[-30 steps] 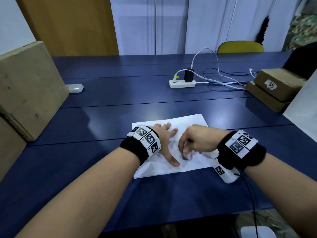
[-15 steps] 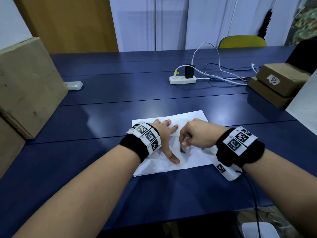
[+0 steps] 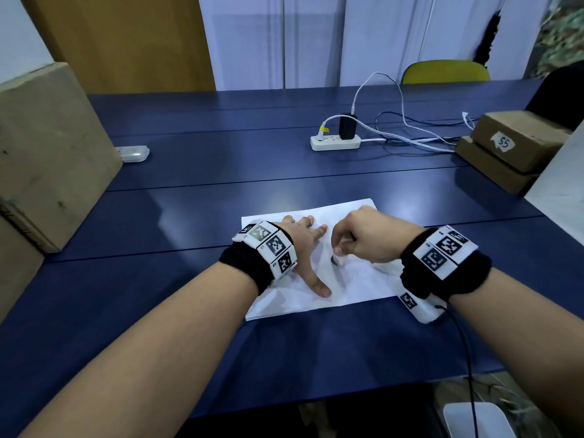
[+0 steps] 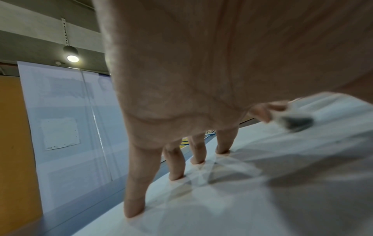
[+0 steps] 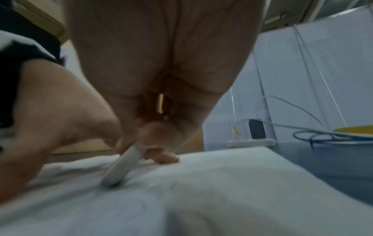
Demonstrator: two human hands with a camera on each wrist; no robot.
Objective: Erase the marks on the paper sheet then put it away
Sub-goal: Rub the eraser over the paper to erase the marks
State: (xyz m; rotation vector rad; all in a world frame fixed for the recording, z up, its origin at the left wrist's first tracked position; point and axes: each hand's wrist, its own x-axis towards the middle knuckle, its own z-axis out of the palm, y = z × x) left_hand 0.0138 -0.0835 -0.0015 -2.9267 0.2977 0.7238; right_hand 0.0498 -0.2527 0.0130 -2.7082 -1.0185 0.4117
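Two hands are on my paper sheet [image 3: 354,289], which lies flat near the front edge of the blue worktop [image 3: 221,172], about midway along it. My left hand [image 3: 300,248] is spread, fingers [image 4: 135,191] straight and tips pressing the sheet down, thumb stretched toward me. My right hand [image 3: 366,238] is curled round a white eraser [image 5: 125,166], pinching it between thumb and fingertips; the eraser's darkened end [image 4: 296,123] touches the paper just beside the left thumb. Toward the worktop's far edge a power strip [image 3: 335,142] lies with cables. Cardboard boxes [image 3: 512,143] are stacked at the right edge.
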